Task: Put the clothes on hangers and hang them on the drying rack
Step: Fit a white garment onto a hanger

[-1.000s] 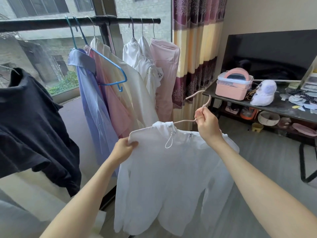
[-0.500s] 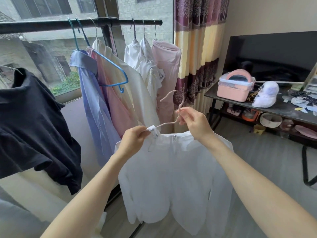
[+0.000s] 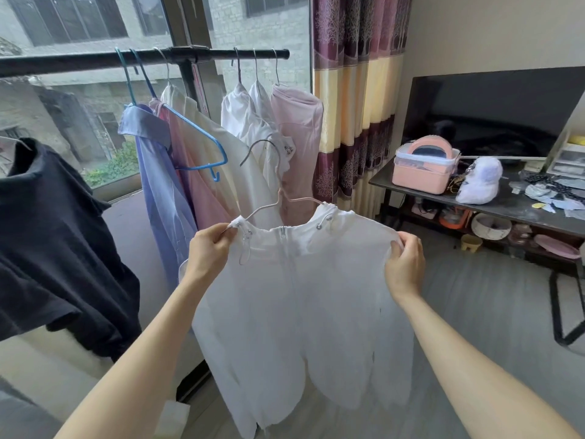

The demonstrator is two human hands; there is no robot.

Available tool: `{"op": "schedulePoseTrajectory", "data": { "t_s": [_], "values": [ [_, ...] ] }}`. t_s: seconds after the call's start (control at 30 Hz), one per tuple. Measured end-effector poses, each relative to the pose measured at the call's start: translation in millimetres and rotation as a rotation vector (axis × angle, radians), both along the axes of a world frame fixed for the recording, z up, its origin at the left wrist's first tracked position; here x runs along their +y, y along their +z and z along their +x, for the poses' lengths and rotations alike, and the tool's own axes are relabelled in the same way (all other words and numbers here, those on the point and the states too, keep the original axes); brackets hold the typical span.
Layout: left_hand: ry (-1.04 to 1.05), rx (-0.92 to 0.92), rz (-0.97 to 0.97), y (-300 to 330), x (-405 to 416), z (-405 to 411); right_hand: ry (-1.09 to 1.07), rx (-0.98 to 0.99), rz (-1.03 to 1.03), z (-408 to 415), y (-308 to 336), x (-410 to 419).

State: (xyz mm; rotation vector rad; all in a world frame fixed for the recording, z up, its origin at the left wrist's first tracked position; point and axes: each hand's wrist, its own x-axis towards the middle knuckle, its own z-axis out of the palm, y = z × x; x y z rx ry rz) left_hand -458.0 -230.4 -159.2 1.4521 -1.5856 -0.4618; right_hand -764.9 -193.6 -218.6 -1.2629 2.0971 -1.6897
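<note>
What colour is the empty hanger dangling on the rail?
Blue; the empty hanger shows clearly in the head view, against the pink shirt.

Thin white zip-front hooded jacket [image 3: 294, 299] hangs front-facing at centre frame, collar spread on a pale pink wire hanger [image 3: 278, 198] whose hook rises toward 12 o'clock, free of the rail. Black horizontal drying rack rail [image 3: 95, 60] runs at 10–12 o'clock, carrying a dark navy t-shirt [image 3: 53, 236], lavender shirt [image 3: 158, 185], pink, cream and white garments.
</note>
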Motion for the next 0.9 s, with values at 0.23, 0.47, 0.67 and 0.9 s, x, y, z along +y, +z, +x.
{"op": "schedulePoseTrajectory", "data": {
  "t_s": [0.23, 0.47, 0.67, 0.9],
  "values": [
    [-0.141, 0.001, 0.079, -9, 3, 22, -0.136, -0.001, 0.138, -4, 21, -17],
    [-0.18, 0.029, 0.099, -13, 1, 27, 0.173, 0.084, -0.012, 46, 46, -19],
    [-0.102, -0.065, 0.139, -9, 12, 44, 0.823, 0.55, 0.167, 120, 72, -14],
    [0.31, -0.99, 0.232, 53, 16, 104, 1.02, 0.625, 0.321, 203, 98, -10]
  ]
}}
